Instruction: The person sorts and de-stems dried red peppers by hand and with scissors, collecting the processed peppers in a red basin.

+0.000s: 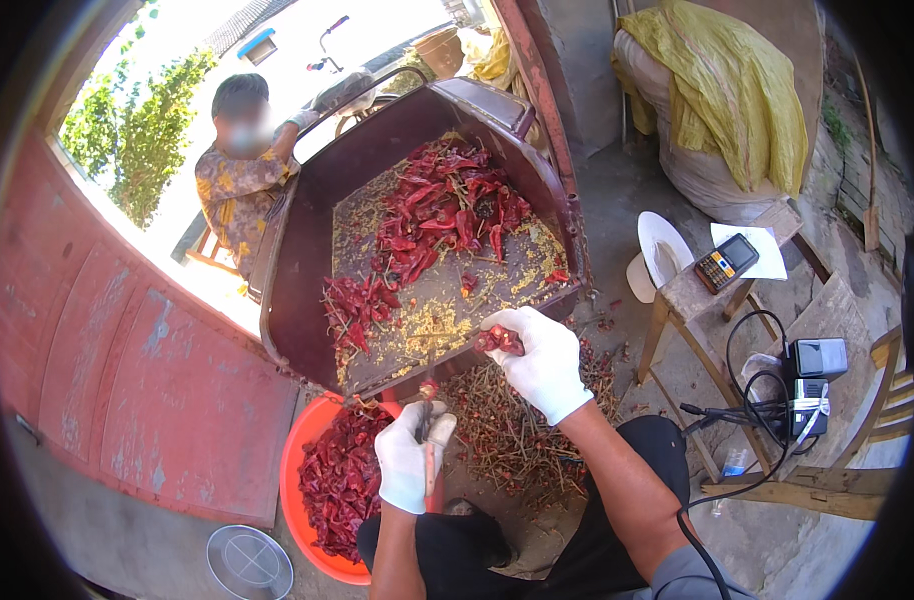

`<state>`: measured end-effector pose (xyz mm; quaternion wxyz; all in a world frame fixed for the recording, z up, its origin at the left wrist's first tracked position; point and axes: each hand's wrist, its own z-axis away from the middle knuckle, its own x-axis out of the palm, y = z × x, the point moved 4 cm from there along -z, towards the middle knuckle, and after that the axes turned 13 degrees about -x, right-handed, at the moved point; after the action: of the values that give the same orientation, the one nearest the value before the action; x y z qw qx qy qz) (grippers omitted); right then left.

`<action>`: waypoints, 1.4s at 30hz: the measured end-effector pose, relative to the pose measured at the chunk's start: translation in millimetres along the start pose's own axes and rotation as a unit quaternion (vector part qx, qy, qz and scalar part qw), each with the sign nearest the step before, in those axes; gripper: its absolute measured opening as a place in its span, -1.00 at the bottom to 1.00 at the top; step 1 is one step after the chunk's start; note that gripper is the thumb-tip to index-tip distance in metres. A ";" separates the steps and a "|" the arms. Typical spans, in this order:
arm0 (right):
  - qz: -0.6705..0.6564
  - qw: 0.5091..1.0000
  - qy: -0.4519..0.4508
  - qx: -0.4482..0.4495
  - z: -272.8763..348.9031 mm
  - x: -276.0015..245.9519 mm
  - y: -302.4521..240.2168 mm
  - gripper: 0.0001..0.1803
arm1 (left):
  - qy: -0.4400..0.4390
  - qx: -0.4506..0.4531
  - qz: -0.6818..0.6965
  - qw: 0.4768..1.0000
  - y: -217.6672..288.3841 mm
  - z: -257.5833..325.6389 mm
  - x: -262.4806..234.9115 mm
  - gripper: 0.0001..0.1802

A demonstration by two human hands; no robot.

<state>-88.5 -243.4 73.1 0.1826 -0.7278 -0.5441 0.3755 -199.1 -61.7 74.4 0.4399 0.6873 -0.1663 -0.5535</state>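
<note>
My right hand [544, 362], in a white glove, is closed around a dried red chili pepper [499, 341] just over the cart's near edge. In my gloved left hand [407, 458] is a small tool [430, 468] with a dark metal part and a light brown handle; its exact kind is unclear. A small red chili piece [429, 388] shows at the tool's upper end. Below and left of that hand, an orange-red basin [295, 462] holds many red chilies [337, 485]. Ahead, more dried chilies [457, 205] lie in the dark red cart bed [312, 225] among scattered yellow seeds.
Stalks [517, 425] cover the ground between my legs. A person [242, 190] stands beyond the cart's left side. On the right, a wooden bench [682, 290] bears a handheld device [727, 262], near a hat [661, 255] and black adapters [815, 375] with cables. A round lid [249, 562] lies lower left.
</note>
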 end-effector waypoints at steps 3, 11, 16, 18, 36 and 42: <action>0.006 1.000 0.002 -0.003 -0.5 -2.1 -3.5 -0.71 | 0.019 0.080 -0.090 0.993 -9.0 0.7 3.0 -0.60; 0.055 0.997 -0.027 -0.046 3.3 -2.4 -1.1 -0.65 | 0.020 0.113 -0.261 0.959 6.0 5.4 11.7 -0.56; 0.083 0.988 -0.086 -0.102 1.3 1.3 -3.4 -0.68 | 0.015 0.148 -0.288 0.946 -7.4 0.6 6.6 -0.58; 0.094 0.984 -0.097 -0.117 2.7 4.1 -2.6 -0.68 | -0.008 0.136 -0.278 0.951 -7.8 -0.4 5.1 -0.58; -0.040 0.985 -0.166 0.001 13.7 23.4 3.3 -0.79 | -0.118 0.078 -0.172 0.975 -34.2 -4.0 1.1 -0.59; -0.371 0.867 -0.207 0.262 20.1 29.2 12.9 -0.78 | -0.070 0.124 -0.177 0.974 -31.7 -0.2 0.9 -0.66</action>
<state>-91.3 -223.5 41.2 0.3758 -0.3032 -0.6808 0.5508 -206.8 -44.5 48.8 0.2338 0.7147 -0.1394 -0.6443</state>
